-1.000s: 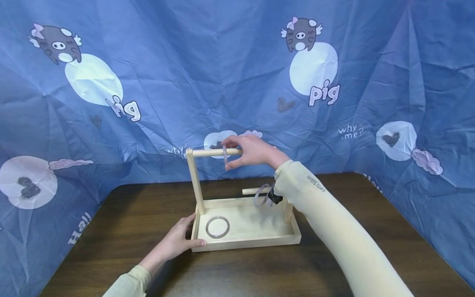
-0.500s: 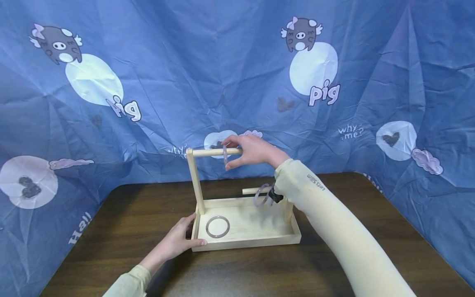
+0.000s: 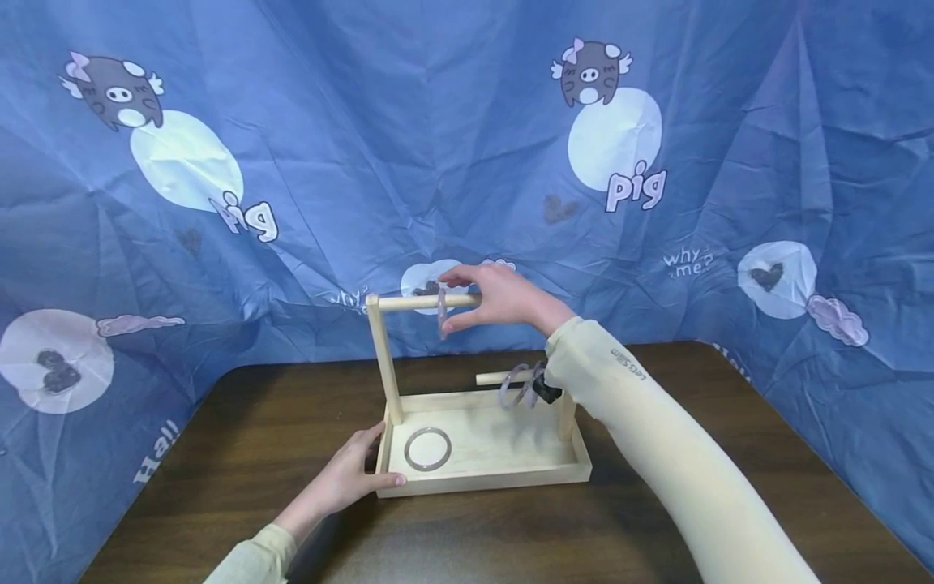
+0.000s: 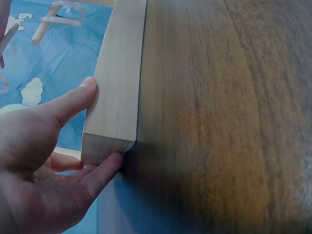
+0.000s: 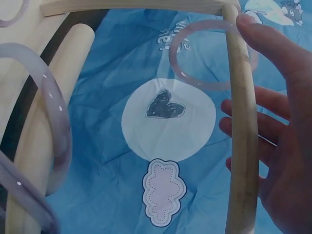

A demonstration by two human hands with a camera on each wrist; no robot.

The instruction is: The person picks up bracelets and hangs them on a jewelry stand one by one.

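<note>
A pale wooden bracelet stand [image 3: 481,485] has a shallow tray base, a left post [image 3: 387,365] and an upper bar [image 3: 404,303]. My left hand [image 3: 346,474] grips the tray's front left corner, thumb along the front wall and fingers around the end, as the left wrist view also shows. At the upper bar, my right hand [image 3: 505,298] pinches a translucent lilac bangle [image 5: 173,51] that encircles the bar. Another bangle [image 3: 406,448] lies flat in the tray's left part. A couple more bangles [image 3: 503,391] hang on the lower bar [image 3: 490,378], partly behind my right wrist.
The stand rests on a dark brown wooden table [image 3: 467,535]. Behind and beside it hangs a blue cloth [image 3: 350,178] with printed pigs and hearts. My right sleeve [image 3: 657,438] crosses in front of the stand's right end.
The head view has tilted very slightly. My right hand stays at the upper bar with the bangle, its wrist shifted a touch right; the left hand keeps its hold on the tray.
</note>
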